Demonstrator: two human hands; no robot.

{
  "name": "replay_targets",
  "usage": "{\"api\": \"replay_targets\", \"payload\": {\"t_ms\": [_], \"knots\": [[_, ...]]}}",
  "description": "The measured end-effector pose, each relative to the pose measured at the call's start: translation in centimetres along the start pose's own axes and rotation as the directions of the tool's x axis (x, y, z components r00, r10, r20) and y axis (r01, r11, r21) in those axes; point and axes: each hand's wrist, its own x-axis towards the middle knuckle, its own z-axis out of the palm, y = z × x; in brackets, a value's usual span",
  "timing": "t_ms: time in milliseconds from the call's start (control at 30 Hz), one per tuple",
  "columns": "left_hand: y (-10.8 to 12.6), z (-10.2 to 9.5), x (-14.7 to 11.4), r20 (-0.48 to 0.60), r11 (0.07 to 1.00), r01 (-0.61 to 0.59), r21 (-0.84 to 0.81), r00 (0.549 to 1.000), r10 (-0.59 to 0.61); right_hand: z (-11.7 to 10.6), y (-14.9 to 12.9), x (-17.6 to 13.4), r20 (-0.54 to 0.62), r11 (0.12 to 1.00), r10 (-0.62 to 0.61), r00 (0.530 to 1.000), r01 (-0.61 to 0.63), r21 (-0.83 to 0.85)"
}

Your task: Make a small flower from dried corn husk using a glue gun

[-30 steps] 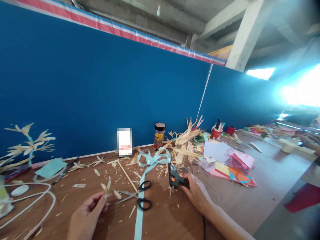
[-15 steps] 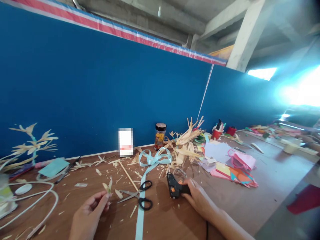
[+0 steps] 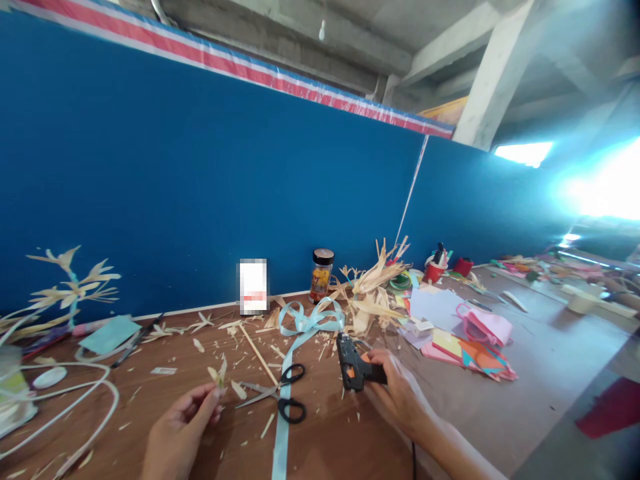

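Head view shows me both hands over the brown table (image 3: 350, 457). On the left hand (image 3: 183, 423), thumb and forefinger are closed together, pinching a small piece of dry husk (image 3: 219, 377) that sticks up past their tips. The right hand (image 3: 395, 390) has its fingers wrapped around the grip of a black glue gun (image 3: 353, 367); I see an orange trigger, but I cannot tell whether it is squeezed. The gun's nozzle points away from those fingers, close to the looped end of a pale blue ribbon (image 3: 282, 443); whether they touch, I cannot tell.

Between the two sets of fingers, I have open scissors (image 3: 276, 393) lying across the ribbon, blades toward the left fingertips. Beyond those fingertips, a thin stick (image 3: 259, 353) slants toward the scissors. Farther out from the right fingers, I see a heap of husks (image 3: 373, 303) and a black-lidded jar (image 3: 321, 277); to their right lies a pink mask (image 3: 487, 327).
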Motion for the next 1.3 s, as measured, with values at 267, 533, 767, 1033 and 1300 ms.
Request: {"api": "replay_targets", "payload": {"t_ms": [267, 533, 767, 1033, 1300], "knots": [[0.1, 0.1, -0.5, 0.01, 0.996, -0.079, -0.035, 0.997, 0.079, 3.6, -7.4, 2.7, 0.065, 0.862, 0.114, 0.991, -0.131, 0.49], [0.6, 0.5, -0.9, 0.046, 0.975, -0.08, -0.207, 0.995, 0.092, 9.8, -11.8, 4.7, 0.345, 0.306, 0.19, 0.919, -0.39, 0.869], [0.2, 0.4, -0.5, 0.038, 0.957, -0.053, -0.284, 0.997, 0.066, 12.5, -11.3, 3.8, 0.403, 0.284, 0.159, 0.901, -0.433, 0.856], [0.9, 0.3, -0.6, 0.036, 0.967, -0.032, -0.253, 0.998, 0.042, 9.2, -11.0, 4.5, 0.399, 0.367, 0.171, 0.901, -0.434, 0.823], [0.4, 0.2, -0.2, 0.02, 0.972, 0.012, -0.236, 1.0, -0.007, -6.0, -10.9, 10.4, -0.079, 0.464, 0.11, 0.991, 0.019, 0.886]]}}
